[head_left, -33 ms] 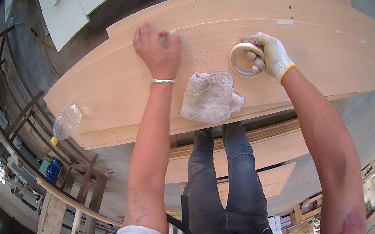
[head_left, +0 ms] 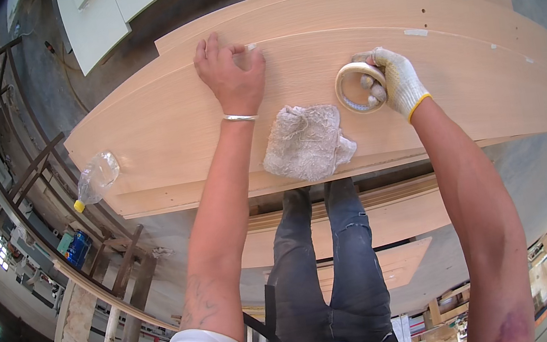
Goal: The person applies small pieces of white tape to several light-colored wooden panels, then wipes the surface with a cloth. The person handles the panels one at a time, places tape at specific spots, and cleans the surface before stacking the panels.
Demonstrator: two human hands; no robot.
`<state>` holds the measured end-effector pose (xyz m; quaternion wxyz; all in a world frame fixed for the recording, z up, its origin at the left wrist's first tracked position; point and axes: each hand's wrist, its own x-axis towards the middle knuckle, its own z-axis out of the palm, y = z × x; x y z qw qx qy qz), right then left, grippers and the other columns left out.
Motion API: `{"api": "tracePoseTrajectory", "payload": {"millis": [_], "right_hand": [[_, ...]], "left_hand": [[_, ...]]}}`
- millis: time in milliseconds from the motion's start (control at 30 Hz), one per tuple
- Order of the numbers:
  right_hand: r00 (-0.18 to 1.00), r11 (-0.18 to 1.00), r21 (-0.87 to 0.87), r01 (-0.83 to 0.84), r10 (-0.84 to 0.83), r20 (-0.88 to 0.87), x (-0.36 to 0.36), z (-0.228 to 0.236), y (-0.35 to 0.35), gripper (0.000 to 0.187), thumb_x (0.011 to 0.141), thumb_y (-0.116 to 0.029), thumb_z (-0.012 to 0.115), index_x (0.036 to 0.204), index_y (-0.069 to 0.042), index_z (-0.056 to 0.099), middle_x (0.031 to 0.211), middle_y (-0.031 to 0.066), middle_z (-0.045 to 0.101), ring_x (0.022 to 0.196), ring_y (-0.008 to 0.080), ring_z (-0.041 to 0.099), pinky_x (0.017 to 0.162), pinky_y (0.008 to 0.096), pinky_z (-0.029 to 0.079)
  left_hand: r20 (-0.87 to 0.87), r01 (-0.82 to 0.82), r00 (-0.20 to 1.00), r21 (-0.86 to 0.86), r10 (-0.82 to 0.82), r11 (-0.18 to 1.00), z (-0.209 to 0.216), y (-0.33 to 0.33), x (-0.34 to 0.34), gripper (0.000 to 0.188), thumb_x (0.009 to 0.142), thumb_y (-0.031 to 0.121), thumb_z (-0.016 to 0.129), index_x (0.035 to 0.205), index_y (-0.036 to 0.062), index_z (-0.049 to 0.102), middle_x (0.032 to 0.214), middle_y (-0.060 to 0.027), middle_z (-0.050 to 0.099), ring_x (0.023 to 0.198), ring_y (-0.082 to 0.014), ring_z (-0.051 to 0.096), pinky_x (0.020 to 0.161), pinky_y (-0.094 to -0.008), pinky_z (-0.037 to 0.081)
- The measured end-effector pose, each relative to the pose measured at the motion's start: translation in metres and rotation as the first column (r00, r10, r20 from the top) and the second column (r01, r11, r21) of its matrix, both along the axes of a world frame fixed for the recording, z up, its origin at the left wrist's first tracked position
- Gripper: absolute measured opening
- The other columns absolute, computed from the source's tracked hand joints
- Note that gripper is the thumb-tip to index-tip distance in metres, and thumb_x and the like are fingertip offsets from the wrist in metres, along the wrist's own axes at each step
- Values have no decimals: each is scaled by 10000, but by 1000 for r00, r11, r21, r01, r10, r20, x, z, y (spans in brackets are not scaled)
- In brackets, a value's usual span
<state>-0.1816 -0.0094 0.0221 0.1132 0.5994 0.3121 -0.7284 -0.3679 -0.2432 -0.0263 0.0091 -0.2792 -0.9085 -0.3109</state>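
Light wood-grain panels [head_left: 170, 129] lie stacked in front of me, their long edges stepped. My bare left hand [head_left: 230, 75] rests on the upper panels near a seam, fingers apart and nothing gripped in them. A small white tape piece [head_left: 251, 47] shows beside its thumb and index finger. My right hand [head_left: 400, 79], in a white knitted glove with a yellow cuff edge, is closed around a roll of masking tape [head_left: 341, 95]. Some gloved fingers pass through the roll's ring. Between my forearms sits a crumpled whitish cloth [head_left: 305, 144] near the front edge.
More tape pieces [head_left: 415, 33] stick along the seam to the right. A clear plastic bottle with a yellow cap [head_left: 98, 175] lies at the panels' left end. Beyond it stands a metal rack [head_left: 9, 131]. Other panels [head_left: 406, 221] lie lower, around my legs. White boards [head_left: 96, 28] are at the far left.
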Motion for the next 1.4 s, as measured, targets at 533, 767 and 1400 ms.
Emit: {"api": "tracePoseTrajectory", "payload": {"millis": [533, 767, 1400], "right_hand": [[1000, 1000, -2, 5, -5, -18, 0, -2, 0, 214, 999, -251, 561, 954, -50, 618, 669, 165, 646, 358, 214, 475, 360, 383, 451], [1000, 1000, 1, -7, 7, -18, 0, 3, 0, 232, 1014, -264, 557, 955, -48, 614, 679, 162, 645, 370, 218, 484, 360, 383, 457], [1000, 1000, 19, 2, -2, -11, -1, 3, 0, 203, 964, -212, 593, 952, -18, 651, 689, 173, 660, 366, 227, 509, 340, 371, 468]], "left_hand": [[-29, 5, 1000, -37, -6, 999, -15, -2, -3, 99, 891, 143, 744, 927, 66, 694, 1398, -219, 644, 1390, -414, 474, 1195, -554, 294], [-50, 2, 999, -35, -4, 999, -14, -2, -3, 100, 887, 143, 747, 929, 68, 697, 1378, -195, 660, 1382, -407, 480, 1186, -553, 310], [-1, 17, 1000, -22, -17, 1000, -15, 2, -7, 70, 848, 130, 727, 866, 69, 697, 1392, -163, 658, 1382, -404, 474, 1206, -606, 254]]}}
